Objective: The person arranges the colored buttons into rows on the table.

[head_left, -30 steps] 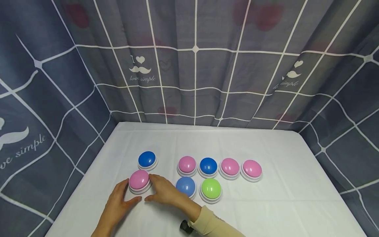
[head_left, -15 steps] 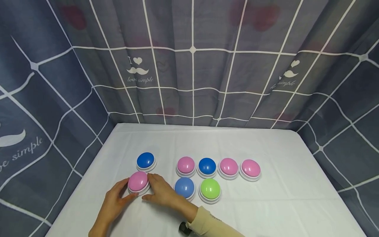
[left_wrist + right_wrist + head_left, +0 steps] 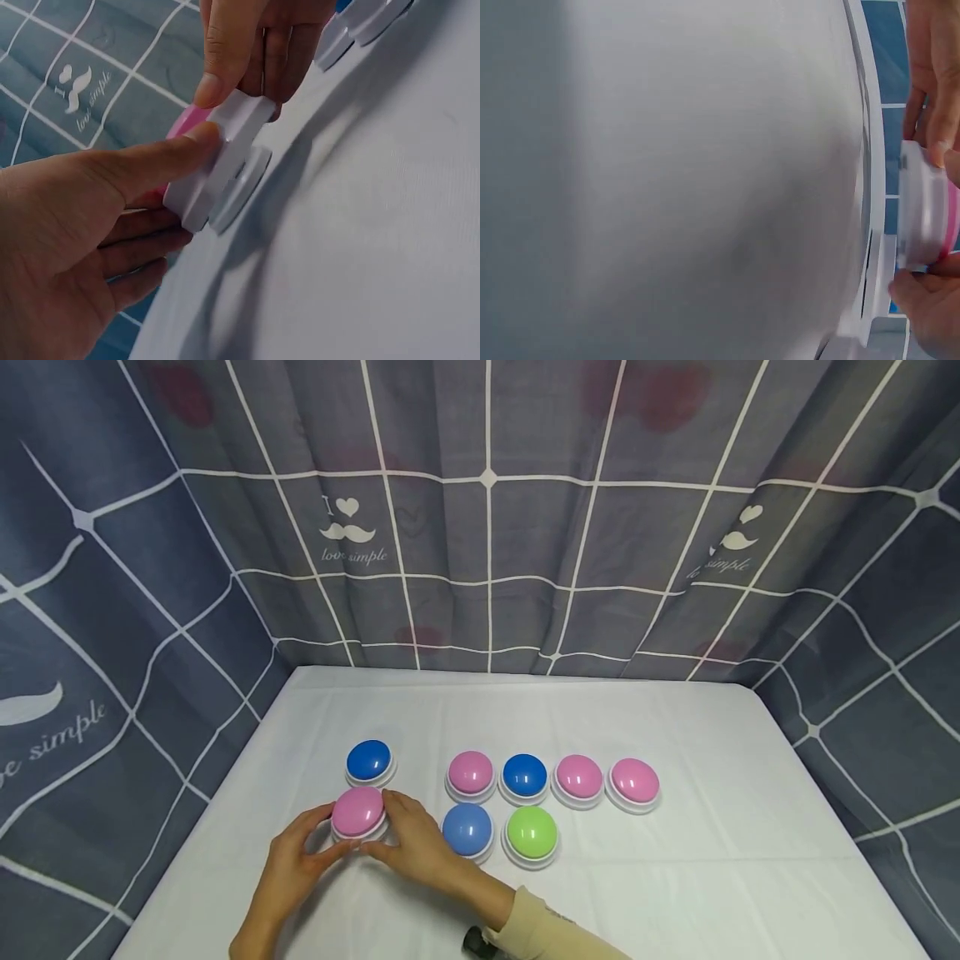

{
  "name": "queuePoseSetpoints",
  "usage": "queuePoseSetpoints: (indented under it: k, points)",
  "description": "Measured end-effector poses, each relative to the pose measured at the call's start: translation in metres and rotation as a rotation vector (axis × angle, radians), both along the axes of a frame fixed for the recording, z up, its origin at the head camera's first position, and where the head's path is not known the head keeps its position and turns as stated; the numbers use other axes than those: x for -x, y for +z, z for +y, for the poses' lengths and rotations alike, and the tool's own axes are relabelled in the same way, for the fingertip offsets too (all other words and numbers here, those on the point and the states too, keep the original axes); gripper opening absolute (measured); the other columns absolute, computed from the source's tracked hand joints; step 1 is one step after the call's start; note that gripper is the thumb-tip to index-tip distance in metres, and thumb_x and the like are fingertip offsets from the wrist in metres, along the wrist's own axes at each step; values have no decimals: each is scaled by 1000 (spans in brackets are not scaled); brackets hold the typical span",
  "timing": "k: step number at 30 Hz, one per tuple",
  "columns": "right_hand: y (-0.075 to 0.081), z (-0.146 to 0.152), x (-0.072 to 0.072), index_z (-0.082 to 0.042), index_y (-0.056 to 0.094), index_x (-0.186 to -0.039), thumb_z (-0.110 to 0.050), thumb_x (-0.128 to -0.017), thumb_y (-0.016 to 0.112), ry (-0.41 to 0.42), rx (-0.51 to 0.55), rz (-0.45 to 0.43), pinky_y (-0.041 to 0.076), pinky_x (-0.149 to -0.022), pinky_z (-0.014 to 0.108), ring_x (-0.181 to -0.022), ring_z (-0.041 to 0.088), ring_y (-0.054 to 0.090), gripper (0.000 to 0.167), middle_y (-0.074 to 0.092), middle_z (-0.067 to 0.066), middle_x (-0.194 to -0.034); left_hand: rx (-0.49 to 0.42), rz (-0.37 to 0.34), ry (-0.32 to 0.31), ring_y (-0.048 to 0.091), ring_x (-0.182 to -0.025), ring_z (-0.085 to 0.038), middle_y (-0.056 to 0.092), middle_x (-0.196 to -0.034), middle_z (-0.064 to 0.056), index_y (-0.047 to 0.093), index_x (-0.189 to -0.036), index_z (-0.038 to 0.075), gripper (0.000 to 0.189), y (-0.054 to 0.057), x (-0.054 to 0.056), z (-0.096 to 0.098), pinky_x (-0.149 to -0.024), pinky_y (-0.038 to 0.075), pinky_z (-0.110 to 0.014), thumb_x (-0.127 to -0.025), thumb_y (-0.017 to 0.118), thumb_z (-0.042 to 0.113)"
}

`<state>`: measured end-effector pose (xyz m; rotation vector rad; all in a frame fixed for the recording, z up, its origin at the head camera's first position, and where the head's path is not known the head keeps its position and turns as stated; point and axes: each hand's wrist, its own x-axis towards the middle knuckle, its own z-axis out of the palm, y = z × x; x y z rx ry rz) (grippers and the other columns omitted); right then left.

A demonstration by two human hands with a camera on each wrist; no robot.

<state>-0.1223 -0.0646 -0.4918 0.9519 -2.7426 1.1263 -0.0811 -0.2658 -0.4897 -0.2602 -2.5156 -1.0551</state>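
Note:
Both hands hold one pink dome push button [image 3: 357, 812] with a white base. My left hand [image 3: 288, 868] grips its left side, thumb on the near edge of the base. From the other side my right hand [image 3: 422, 845] grips it, fingertips at the right rim and thumb at the front. In the left wrist view the button's white base [image 3: 236, 124] is tilted and raised over the white cloth, with both thumbs on it. A dark blue button [image 3: 368, 761] stands just behind the held one. The right wrist view shows the base [image 3: 922, 202] between the two hands.
Right of the hands, a back row has a pink button [image 3: 471, 773], a dark blue one [image 3: 524, 775] and two more pink ones. In front of them stand a lighter blue button [image 3: 467, 830] and a green one [image 3: 532, 832]. A checked curtain [image 3: 435, 535] surrounds the white-covered table [image 3: 712, 893].
The pink button has shifted slightly right and come up off the cloth. Both thumbs have closed in on its near edge. The other buttons keep their places.

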Motion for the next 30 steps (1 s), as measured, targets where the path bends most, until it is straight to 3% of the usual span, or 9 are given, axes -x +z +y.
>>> queuePoseSetpoints:
  k: [7,13,20,27,30]
  points:
    - [4,21,-4,-2,45,-145,-36,-90,74,-24,229,34,42,-107,40,-132,23,48,71,51,10,-142,-11,31,3,61,-111,-33,66,-119,-11,66,-122,2,64,17,4,21,-96,28,0,-64,93,9]
    - [10,46,-1,-7,47,-143,-31,-88,77,-28,392,55,47,-102,36,-124,20,54,68,55,7,-137,-54,132,-66,60,-112,-25,64,-120,-6,66,-125,4,68,27,12,46,-100,33,-6,-63,93,7]
    - [6,84,3,-5,51,-140,-18,-86,79,-31,488,86,49,-99,37,-119,24,59,62,58,9,-132,-42,188,-146,61,-114,-24,65,-120,-4,67,-122,4,64,31,22,77,-103,35,-12,-65,93,13]
    - [5,125,-1,-1,50,-141,-9,-82,81,-71,549,114,49,-97,41,-121,31,57,67,56,14,-136,-24,172,-200,62,-113,-17,65,-120,1,67,-124,9,61,34,29,115,-95,51,-37,-71,90,26]
    - [7,144,-6,-2,51,-141,-8,-82,82,-117,530,119,49,-97,42,-122,28,57,68,56,12,-137,-24,161,-241,62,-113,-17,64,-120,0,66,-125,9,61,34,31,132,-94,52,-38,-72,89,30]
